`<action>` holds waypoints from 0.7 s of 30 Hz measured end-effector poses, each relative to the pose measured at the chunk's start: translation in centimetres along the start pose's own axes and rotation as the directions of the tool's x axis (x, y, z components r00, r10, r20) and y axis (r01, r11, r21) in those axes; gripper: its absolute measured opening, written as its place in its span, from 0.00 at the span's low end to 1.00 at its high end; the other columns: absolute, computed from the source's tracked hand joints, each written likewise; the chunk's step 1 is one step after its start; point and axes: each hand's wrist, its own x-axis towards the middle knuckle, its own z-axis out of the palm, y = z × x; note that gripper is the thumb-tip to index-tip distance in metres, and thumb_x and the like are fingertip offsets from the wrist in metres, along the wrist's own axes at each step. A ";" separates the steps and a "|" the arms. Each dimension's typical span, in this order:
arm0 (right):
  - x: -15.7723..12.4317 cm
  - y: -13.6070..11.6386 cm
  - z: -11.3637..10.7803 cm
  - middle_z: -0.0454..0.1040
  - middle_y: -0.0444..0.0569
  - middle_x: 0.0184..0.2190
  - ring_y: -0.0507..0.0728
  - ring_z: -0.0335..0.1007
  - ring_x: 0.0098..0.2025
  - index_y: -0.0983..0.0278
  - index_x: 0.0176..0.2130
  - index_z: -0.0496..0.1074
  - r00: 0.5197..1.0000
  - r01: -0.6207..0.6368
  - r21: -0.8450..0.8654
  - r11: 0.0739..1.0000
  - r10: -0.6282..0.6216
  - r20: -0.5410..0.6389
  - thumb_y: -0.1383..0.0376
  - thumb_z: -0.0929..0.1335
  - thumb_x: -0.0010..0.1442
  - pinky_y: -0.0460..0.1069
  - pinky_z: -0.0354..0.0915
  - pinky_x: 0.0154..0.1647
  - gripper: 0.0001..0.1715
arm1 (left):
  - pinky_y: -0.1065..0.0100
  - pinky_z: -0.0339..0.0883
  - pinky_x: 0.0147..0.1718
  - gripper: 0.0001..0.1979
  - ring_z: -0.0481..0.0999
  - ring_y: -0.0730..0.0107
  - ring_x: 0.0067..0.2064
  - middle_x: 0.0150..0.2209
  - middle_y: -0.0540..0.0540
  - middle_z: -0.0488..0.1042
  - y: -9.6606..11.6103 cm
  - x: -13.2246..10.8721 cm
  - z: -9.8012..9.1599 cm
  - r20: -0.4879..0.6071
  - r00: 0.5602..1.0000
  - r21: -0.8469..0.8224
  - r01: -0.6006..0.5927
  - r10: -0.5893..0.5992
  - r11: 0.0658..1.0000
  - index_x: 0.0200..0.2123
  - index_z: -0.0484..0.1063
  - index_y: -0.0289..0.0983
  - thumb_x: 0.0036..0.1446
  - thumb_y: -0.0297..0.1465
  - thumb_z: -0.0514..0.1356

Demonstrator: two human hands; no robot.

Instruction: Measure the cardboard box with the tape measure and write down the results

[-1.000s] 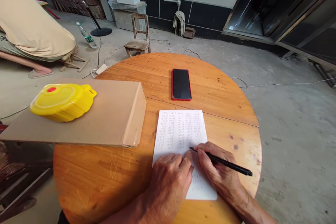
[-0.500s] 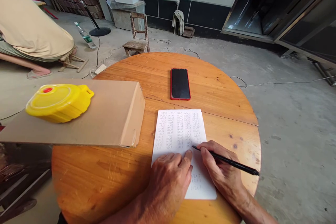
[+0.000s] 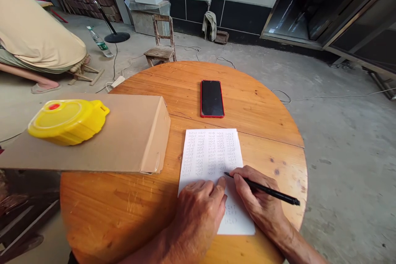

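A white sheet of paper (image 3: 213, 148) with several columns of small handwriting lies on the round wooden table (image 3: 262, 107). My right hand (image 3: 262, 198) is closed on a black pen (image 3: 272, 192), whose tip meets the paper near the lower end of the columns. Just left of the tip, my left hand (image 3: 201, 210) rests on the sheet, palm down with its fingers bent and nothing seen in it. It hides part of the lower left of the paper. More handwriting shows at the lower right of the sheet, between both hands.
Beyond the paper lies a black phone (image 3: 212, 99) in a red case. A cardboard box (image 3: 130, 132) on the left bears a yellow case (image 3: 68, 121). Past the table stand a small wooden chair (image 3: 161, 49) and a bottle (image 3: 99, 42). A person's leg shows far left.
The pen's rear end has swung slightly left and up, and its tip has shifted a little left. My right hand has moved slightly with it. My left hand stays in place.
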 end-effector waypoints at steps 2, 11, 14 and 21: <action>0.0 0.0 -0.1 0.78 0.45 0.28 0.51 0.74 0.28 0.63 0.36 0.76 1.000 -0.015 0.003 1.000 0.015 0.002 0.69 0.65 0.64 0.44 0.69 0.31 0.09 | 0.60 0.70 0.24 0.18 0.76 0.61 0.26 0.27 0.50 0.75 0.0 0.0 0.0 -0.001 1.000 -0.001 -0.005 0.005 1.000 0.51 0.73 0.34 0.55 0.23 0.61; -0.1 -0.2 -0.3 0.77 0.44 0.27 0.50 0.72 0.26 0.63 0.34 0.75 1.000 -0.016 -0.006 1.000 0.016 -0.022 0.69 0.65 0.64 0.44 0.67 0.29 0.10 | 0.60 0.71 0.24 0.19 0.76 0.61 0.27 0.28 0.50 0.75 0.0 0.0 0.0 0.011 1.000 0.007 -0.002 0.002 1.000 0.51 0.73 0.35 0.55 0.23 0.61; -0.3 0.0 -0.4 0.77 0.43 0.27 0.50 0.71 0.26 0.62 0.35 0.76 0.997 -0.049 0.029 0.998 0.051 -0.063 0.69 0.65 0.64 0.44 0.66 0.27 0.09 | 0.61 0.71 0.24 0.20 0.76 0.62 0.26 0.27 0.50 0.75 0.0 0.2 -0.1 0.025 1.000 0.016 -0.001 0.000 1.000 0.51 0.73 0.36 0.54 0.23 0.63; -0.3 0.2 -0.3 0.78 0.44 0.28 0.52 0.74 0.28 0.61 0.35 0.76 0.993 -0.094 0.052 0.994 0.097 -0.061 0.68 0.66 0.64 0.45 0.68 0.30 0.09 | 0.61 0.72 0.26 0.20 0.77 0.61 0.28 0.28 0.50 0.76 0.2 0.1 -0.1 0.045 0.999 0.026 0.019 -0.020 0.999 0.52 0.73 0.37 0.55 0.23 0.62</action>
